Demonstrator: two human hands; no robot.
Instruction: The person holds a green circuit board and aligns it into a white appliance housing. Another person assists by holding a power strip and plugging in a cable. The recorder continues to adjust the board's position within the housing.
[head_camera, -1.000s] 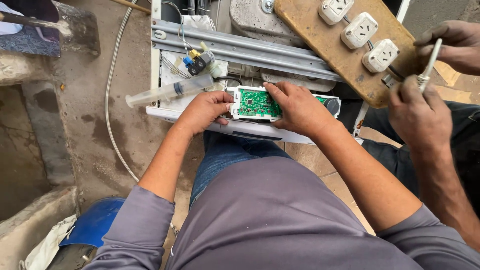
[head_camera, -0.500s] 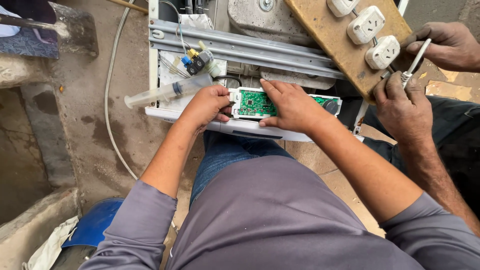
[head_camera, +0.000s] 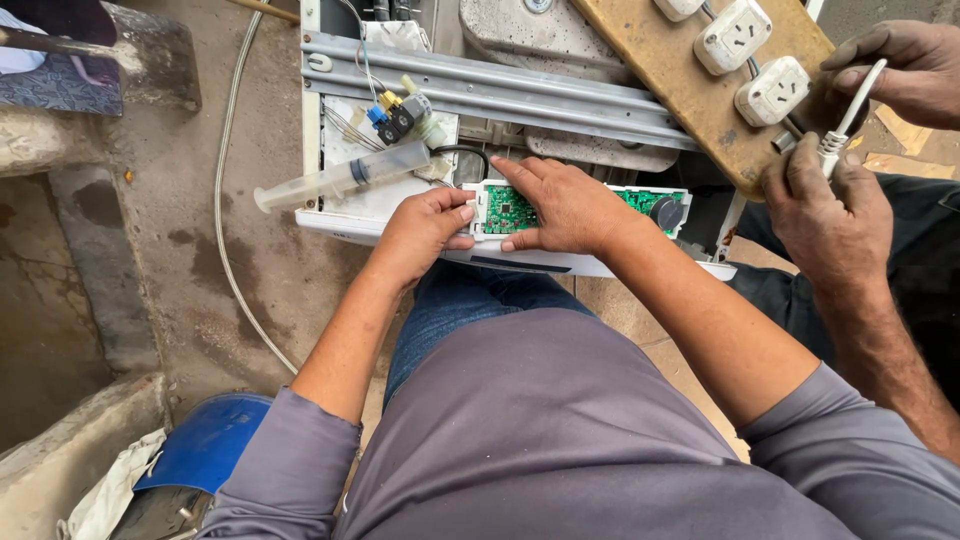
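A green circuit board (head_camera: 508, 210) in a white plastic housing (head_camera: 672, 195) lies on the front edge of an opened white appliance (head_camera: 340, 222). My left hand (head_camera: 420, 230) grips the housing's left end, thumb pressed on its edge. My right hand (head_camera: 565, 205) lies flat over the middle of the board, fingers spread toward the left. A black round knob (head_camera: 666, 212) sits on the board's right part. A clear plastic syringe (head_camera: 340, 178) rests on the appliance just left of my left hand.
Another person's two hands (head_camera: 825, 205) at the right hold a white cable (head_camera: 850, 120) beside a wooden board (head_camera: 665, 75) carrying white sockets (head_camera: 735, 35). A grey metal rail (head_camera: 500, 85), coloured connectors (head_camera: 395, 115), a thin hose (head_camera: 225, 230) on concrete, and a blue object (head_camera: 205, 445) are nearby.
The view has shifted, so everything sits lower in frame. My right hand slid left across the board. The other person's hands moved the white cable nearer the wooden socket board.
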